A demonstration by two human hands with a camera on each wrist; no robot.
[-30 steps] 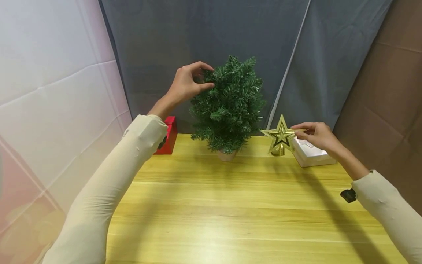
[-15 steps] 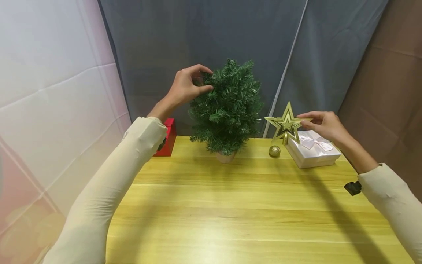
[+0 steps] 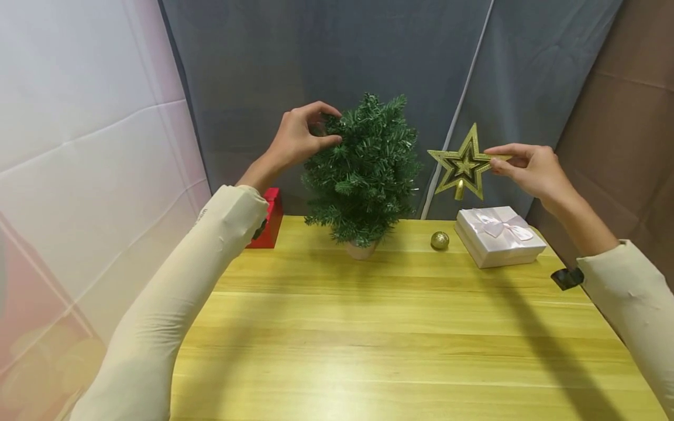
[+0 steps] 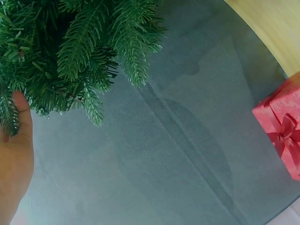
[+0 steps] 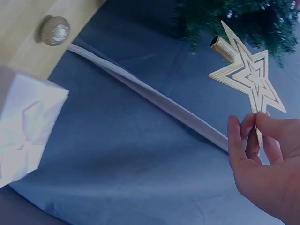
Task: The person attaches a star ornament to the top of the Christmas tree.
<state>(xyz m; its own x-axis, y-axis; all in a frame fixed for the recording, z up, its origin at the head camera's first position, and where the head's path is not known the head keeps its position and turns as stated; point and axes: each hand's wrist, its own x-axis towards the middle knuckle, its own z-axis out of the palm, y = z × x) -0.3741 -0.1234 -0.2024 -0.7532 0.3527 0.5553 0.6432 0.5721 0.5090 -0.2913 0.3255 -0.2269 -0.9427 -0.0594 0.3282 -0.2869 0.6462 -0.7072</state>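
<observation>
A small green artificial Christmas tree (image 3: 368,169) stands upright in a pale pot at the back of the table. My left hand (image 3: 301,133) grips its upper left branches between thumb and fingers; in the left wrist view the needles (image 4: 89,56) cover part of those fingers. Off to the right, my right hand (image 3: 537,172) pinches a gold star tree topper (image 3: 463,165) by its right point. The star hangs in the air at about the tree's mid-height, with its short socket (image 5: 225,49) pointing down in the head view.
Below the star, a gold glitter ball (image 3: 439,240) sits on the wooden table (image 3: 379,339). Beside it is a white gift box (image 3: 500,237) with a ribbon bow. A red gift box (image 3: 270,222) stands left of the tree, behind the left forearm. Grey cloth (image 3: 253,64) hangs behind.
My right hand has lifted the star topper up and slightly to the right, uncovering the gold ball and white gift box. The left hand keeps its place at the tree.
</observation>
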